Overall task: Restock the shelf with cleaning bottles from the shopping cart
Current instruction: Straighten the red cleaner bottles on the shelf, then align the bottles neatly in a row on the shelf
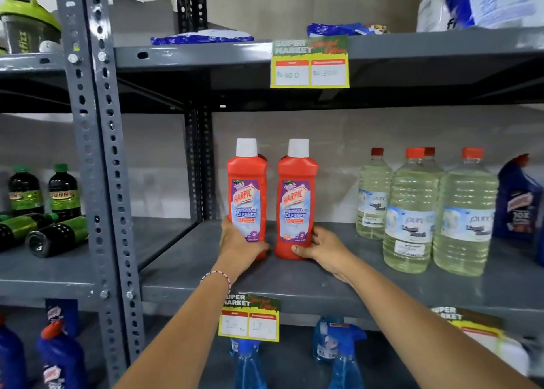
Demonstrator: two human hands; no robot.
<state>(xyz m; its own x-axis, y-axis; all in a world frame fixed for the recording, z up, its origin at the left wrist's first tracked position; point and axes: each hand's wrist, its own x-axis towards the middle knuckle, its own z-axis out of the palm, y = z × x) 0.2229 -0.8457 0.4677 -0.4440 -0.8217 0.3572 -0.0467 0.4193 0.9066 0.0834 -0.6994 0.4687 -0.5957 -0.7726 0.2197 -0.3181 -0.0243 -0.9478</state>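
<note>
Two red Harpic bathroom cleaner bottles with white caps stand upright side by side on the grey middle shelf (294, 282). My left hand (240, 246) wraps the base of the left red bottle (247, 182). My right hand (322, 248) grips the base of the right red bottle (298, 188), thumb across its front. Both bottles rest on the shelf board with a narrow gap between them. The shopping cart is out of view.
Several clear liquid bottles with red caps (412, 209) stand to the right, then a blue bottle (519, 200). Dark green-capped bottles (63, 194) fill the left bay beyond the upright post (100, 159). Blue spray bottles (344, 356) sit on the shelf below. Price tags (309, 64) hang from shelf edges.
</note>
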